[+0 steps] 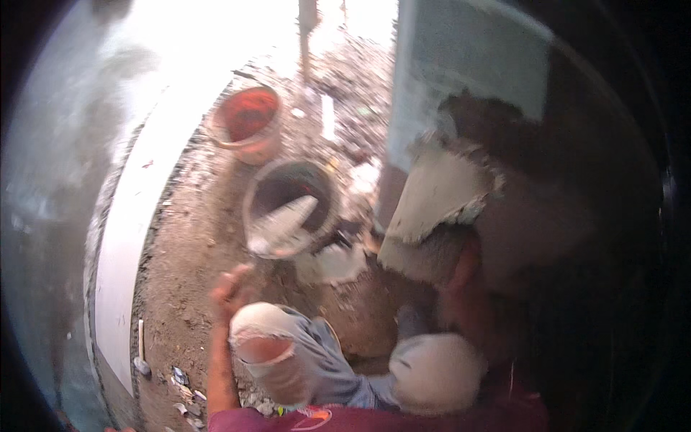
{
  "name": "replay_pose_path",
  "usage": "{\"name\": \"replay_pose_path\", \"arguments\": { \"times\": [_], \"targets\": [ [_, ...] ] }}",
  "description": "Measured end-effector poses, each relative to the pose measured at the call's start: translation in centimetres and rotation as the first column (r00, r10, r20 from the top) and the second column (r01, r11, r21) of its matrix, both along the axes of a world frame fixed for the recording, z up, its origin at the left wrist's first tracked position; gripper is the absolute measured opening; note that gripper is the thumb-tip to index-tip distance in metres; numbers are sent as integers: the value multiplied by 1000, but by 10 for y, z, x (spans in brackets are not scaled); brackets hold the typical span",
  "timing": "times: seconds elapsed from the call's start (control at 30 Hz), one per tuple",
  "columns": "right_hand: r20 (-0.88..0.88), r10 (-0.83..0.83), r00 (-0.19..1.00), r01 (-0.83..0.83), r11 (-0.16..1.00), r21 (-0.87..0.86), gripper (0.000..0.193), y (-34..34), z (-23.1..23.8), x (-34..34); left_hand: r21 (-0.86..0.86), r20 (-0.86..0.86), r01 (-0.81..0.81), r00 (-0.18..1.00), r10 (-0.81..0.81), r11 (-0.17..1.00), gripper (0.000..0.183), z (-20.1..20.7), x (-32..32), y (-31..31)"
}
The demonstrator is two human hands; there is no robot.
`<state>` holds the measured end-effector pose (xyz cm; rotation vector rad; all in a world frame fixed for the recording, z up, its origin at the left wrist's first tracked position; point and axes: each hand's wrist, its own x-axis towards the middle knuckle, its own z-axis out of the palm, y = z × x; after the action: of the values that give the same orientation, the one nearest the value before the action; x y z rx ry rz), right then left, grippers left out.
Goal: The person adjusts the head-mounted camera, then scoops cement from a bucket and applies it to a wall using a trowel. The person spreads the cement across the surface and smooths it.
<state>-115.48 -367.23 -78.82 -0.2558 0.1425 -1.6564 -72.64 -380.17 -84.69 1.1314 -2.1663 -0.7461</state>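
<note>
A thick grey patch of wet-looking mortar (443,191), ragged along its upper and right edges, is seen against the lower part of an upright grey wall (471,61) on the right. Close to the patch's lower edge the right hand (464,270) is sunk in shadow and blurred; whether anything is gripped by it cannot be told. The left hand (232,288) is held beside the left knee, its fingers loosely bent and partly spread, well apart from the mortar.

The ground (180,266) is brown, bare earth, strewn with rubble toward the bright far end. On it a dark bucket (250,205) is set in front of the knees, with an orange bucket (259,150) just beyond. A long white strip (137,216) is laid along the left, bordered by a smooth grey surface (47,187). Near its close end a small hammer-like tool (141,353) is seen.

The pale long shape (288,219) in the dark bucket cannot be identified. The far background is washed out by glare, the right side is swallowed by darkness, and the right forearm is barely made out.
</note>
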Motion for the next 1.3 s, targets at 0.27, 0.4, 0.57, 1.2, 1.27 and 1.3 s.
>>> {"name": "replay_pose_path", "arguments": {
  "times": [0.27, 0.4, 0.57, 1.2, 1.27, 1.3],
  "targets": [
    [-279, -514, 811, 579, 775, 254, 36, 117, -84, -30, -89, 681, 30, 731, 39, 996, 44, 65, -54, -73],
    [-225, -558, 799, 591, 660, 463, 53, 111, -161, -14, -223, 684, 401, 714, -151, 888, 41, 106, -127, -77],
    [-326, -543, 774, 631, 616, 472, 57, 69, -213, -7, 314, 487, 720, 437, -756, 618, 45, 90, -214, -43],
    [-509, -551, 661, 743, 574, 343, 40, 55, -35, -30, -206, 736, 407, 664, -133, 890, 70, -184, -267, 41],
    [-449, -510, 734, 679, 570, 463, 44, 69, -84, -16, -181, 745, 366, 657, -116, 913, 73, -186, -263, 44],
    [-420, -493, 762, 647, 605, 464, 48, 73, -112, -9, -171, 732, 334, 673, -107, 927, 76, -187, -262, 46]
  ]
}}
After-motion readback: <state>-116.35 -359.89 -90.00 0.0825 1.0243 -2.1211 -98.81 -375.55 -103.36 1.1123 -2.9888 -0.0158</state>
